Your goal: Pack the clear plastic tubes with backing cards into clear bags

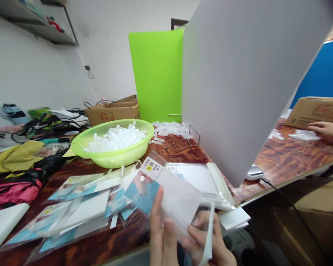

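My left hand (pixel 162 232) and my right hand (pixel 211 242) are together at the bottom centre, both gripping a clear plastic packet (pixel 166 188) with a blue and white card inside and a small label at its top. My left fingers press against the packet's lower left side. My right fingers pinch its lower right corner, where a thin white strip (pixel 209 236) hangs down. Below the packet, several similar packets (pixel 80 207) lie scattered on the wooden table (pixel 183 147).
A green bowl (pixel 113 142) of small white plastic pieces stands behind the packets. A grey divider board (pixel 238 85) rises at right, with a green board (pixel 158 74) behind. Another person's hand (pixel 326 129) rests by a cardboard box (pixel 316 111). Clothes and cables crowd the left side.
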`<action>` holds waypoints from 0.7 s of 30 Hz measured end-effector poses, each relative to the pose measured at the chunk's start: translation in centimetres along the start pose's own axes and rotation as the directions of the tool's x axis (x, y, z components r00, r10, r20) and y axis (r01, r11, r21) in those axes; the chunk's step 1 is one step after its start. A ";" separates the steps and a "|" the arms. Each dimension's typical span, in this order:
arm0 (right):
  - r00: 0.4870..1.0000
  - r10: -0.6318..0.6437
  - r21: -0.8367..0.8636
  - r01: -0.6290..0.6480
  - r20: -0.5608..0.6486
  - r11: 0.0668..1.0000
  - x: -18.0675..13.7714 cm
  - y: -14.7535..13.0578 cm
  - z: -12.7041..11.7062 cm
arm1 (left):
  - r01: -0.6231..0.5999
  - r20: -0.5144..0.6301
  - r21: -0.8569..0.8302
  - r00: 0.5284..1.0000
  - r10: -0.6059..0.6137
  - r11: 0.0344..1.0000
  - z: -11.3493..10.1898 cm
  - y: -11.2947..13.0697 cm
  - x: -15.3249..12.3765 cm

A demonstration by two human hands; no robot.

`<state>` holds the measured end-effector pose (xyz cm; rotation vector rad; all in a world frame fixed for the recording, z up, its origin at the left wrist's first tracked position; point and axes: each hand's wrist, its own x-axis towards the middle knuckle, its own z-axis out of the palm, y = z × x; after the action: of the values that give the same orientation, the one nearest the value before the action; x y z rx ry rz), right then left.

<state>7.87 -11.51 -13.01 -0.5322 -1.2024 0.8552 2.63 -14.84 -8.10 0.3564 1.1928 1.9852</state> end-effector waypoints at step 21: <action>0.828 0.219 -0.210 -0.126 0.516 0.970 2.3 1.3 -1.2 | -0.355 0.175 0.594 0.933 0.315 0.722 -3.1 -0.6 1.4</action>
<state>8.88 -8.84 -12.97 -0.5619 -1.7752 1.1094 0.18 -15.63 -10.45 1.0279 1.8352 1.7912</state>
